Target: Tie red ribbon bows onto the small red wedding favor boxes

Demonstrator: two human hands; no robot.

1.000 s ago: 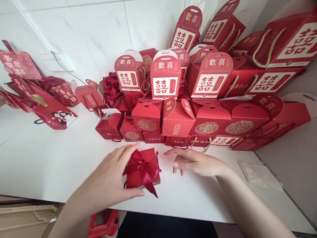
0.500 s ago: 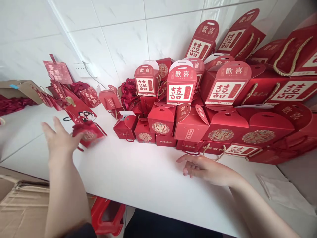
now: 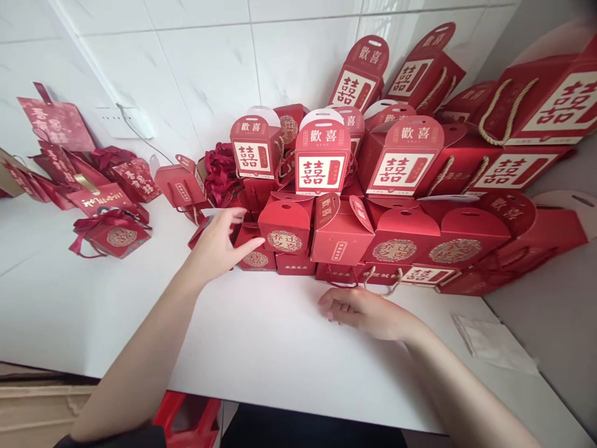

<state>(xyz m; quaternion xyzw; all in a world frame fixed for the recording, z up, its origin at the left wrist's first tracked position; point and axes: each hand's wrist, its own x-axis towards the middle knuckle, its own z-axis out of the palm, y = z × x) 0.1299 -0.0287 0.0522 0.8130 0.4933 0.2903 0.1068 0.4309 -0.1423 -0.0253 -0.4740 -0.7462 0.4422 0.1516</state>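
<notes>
My left hand [image 3: 217, 246] reaches over the white table [image 3: 93, 305], its fingers apart beside a small red box [image 3: 199, 233]. Its palm hides most of that box, and a white flap [image 3: 214, 212] shows above it. A red box tied with a dark red ribbon [image 3: 111, 235] stands farther left, away from both hands. My right hand [image 3: 366, 313] rests on the table with its fingers loosely curled, holding nothing. It lies just in front of a rope handle [image 3: 385, 281] and the low row of red boxes [image 3: 340, 270].
Stacked red gift boxes and rope-handled bags [image 3: 396, 155] rise against the white tiled wall [image 3: 196, 68]. Flat red bags [image 3: 60, 124] and crumpled red ribbon [image 3: 219, 174] lie behind. A folded white sheet [image 3: 494, 343] lies at right. A cardboard box [image 3: 41, 410] and red stool [image 3: 186, 420] sit below the table edge.
The ribboned box has gone from between my hands to the table's left side. My left hand has let go and moved to the stacked boxes. My right hand has barely moved.
</notes>
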